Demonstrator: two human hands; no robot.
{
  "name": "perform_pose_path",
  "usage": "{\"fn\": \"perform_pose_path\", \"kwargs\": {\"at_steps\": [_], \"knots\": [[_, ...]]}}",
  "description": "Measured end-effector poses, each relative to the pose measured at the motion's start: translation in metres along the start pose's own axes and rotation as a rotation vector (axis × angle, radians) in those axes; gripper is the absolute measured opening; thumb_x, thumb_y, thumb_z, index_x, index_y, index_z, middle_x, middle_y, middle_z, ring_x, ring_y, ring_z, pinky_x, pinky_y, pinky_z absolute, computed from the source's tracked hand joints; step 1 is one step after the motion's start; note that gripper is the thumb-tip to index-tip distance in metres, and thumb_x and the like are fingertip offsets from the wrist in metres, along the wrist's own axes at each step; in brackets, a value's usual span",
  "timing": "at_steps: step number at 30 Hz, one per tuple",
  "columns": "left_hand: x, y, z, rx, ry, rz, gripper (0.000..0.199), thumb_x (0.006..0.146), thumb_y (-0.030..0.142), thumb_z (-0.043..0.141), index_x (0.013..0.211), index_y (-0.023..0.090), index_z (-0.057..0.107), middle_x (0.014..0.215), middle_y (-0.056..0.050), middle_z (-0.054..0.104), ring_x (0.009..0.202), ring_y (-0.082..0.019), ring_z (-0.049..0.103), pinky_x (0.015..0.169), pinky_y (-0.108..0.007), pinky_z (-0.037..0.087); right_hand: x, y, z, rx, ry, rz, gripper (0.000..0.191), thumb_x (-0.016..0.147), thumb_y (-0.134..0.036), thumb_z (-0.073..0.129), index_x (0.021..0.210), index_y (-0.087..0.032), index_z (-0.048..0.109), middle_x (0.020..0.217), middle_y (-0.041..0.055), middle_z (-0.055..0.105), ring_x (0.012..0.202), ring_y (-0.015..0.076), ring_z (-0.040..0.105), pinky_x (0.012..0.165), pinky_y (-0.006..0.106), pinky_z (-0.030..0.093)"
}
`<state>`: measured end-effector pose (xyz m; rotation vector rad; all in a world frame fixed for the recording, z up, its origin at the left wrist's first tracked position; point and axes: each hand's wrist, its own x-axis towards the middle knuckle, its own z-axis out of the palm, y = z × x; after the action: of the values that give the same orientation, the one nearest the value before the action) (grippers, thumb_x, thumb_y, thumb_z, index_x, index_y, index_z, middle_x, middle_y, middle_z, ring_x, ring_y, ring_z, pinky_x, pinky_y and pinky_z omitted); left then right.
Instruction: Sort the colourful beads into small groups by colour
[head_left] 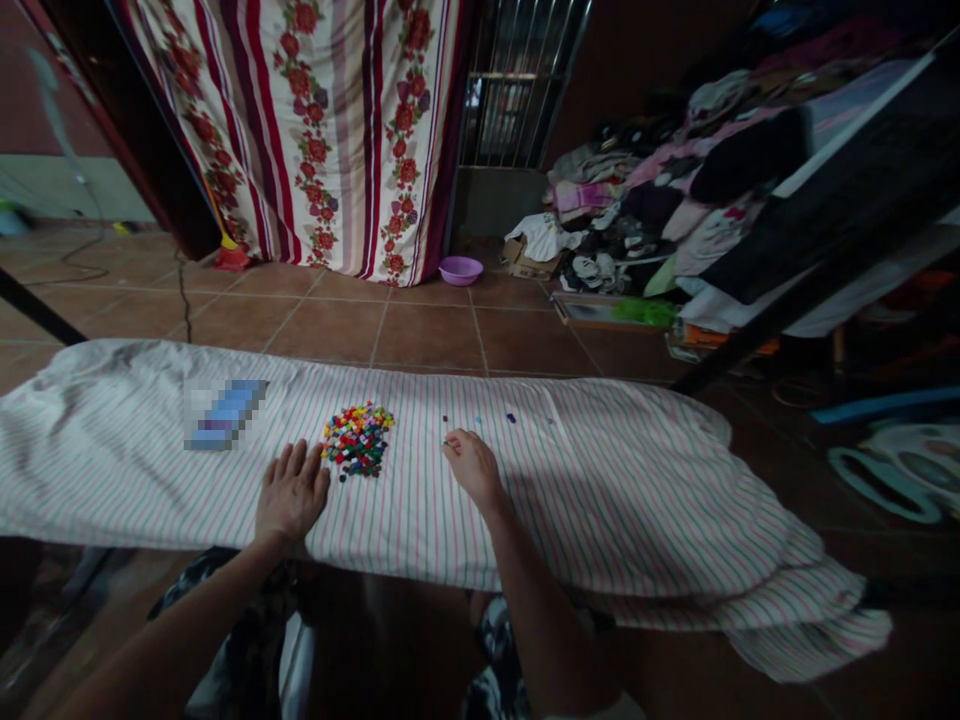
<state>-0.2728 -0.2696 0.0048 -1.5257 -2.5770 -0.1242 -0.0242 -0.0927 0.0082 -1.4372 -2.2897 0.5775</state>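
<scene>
Coloured pieces [358, 438], a heap of them, sit just left of centre in the frame, loose on the striped cloth [645, 500]! Our left hand [291, 490] lies palm down at the heap's left edge, fingers a little apart and clamped on nothing, perhaps to steady the cloth and guard that side. Over to mid-frame, our right hand [472, 465] has thumb and forefinger together, apparently on a small dark piece [446, 443], a fine pinch that suits something so tiny. Above and to the right of it, four small spots [511, 418] lie well apart in a loose row, a spacing that probably lets each be seen alone. And which way do they point? The heap is roughly rounded, with no clear long axis; single pieces are too small for us to tell. The row itself runs left to right.
</scene>
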Motion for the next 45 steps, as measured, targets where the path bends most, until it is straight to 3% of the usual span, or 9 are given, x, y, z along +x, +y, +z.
{"fn": "perform_pose_path", "kwargs": {"at_steps": [6,9,19,28,45], "knots": [[0.000,0.000,0.000,-0.004,0.002,0.001,0.054,0.091,0.039,0.032,0.138,0.017,0.047,0.147,-0.013,0.041,0.139,-0.030,0.031,0.113,-0.045,0.025,0.003,-0.008,-0.001,0.007,0.109,0.032,0.018,0.091,-0.025,0.049,0.097,-0.021,0.065,0.096,0.0044,0.067,0.087,0.0140,0.061,0.075,0.023,0.041],[0.000,0.001,-0.001,-0.027,0.006,0.000,0.053,0.091,0.038,0.033,0.138,0.017,0.047,0.147,-0.013,0.041,0.140,-0.030,0.031,0.113,-0.045,0.024,0.002,-0.020,0.002,0.061,0.129,-0.029,0.018,0.091,-0.026,0.049,0.098,-0.022,0.065,0.098,0.0035,0.066,0.086,0.0137,0.061,0.075,0.023,0.042],[0.000,0.001,0.000,-0.022,0.009,0.004,0.053,0.091,0.039,0.033,0.138,0.018,0.046,0.148,-0.012,0.041,0.140,-0.029,0.031,0.113,-0.045,0.024,0.002,-0.062,0.028,0.128,-0.061,-0.274,0.023,0.093,-0.022,0.047,0.107,-0.026,0.065,0.107,0.0019,0.064,0.098,0.0134,0.059,0.085,0.022,0.043],[0.000,0.000,0.002,-0.037,0.015,0.006,0.053,0.092,0.039,0.032,0.139,0.019,0.046,0.148,-0.013,0.040,0.140,-0.029,0.031,0.113,-0.045,0.024,0.014,-0.091,0.055,0.131,-0.107,-0.301,0.027,0.093,-0.022,0.046,0.110,-0.029,0.066,0.113,0.0014,0.062,0.102,0.0147,0.057,0.090,0.025,0.043],[0.000,-0.001,0.004,-0.005,0.050,0.020,0.052,0.091,0.039,0.035,0.137,0.019,0.048,0.147,-0.012,0.042,0.139,-0.029,0.033,0.112,-0.045,0.027,0.016,-0.097,0.062,0.057,-0.045,-0.314,0.012,0.091,-0.022,0.053,0.098,-0.024,0.063,0.104,0.0035,0.063,0.099,0.0171,0.056,0.084,0.026,0.042]]}}
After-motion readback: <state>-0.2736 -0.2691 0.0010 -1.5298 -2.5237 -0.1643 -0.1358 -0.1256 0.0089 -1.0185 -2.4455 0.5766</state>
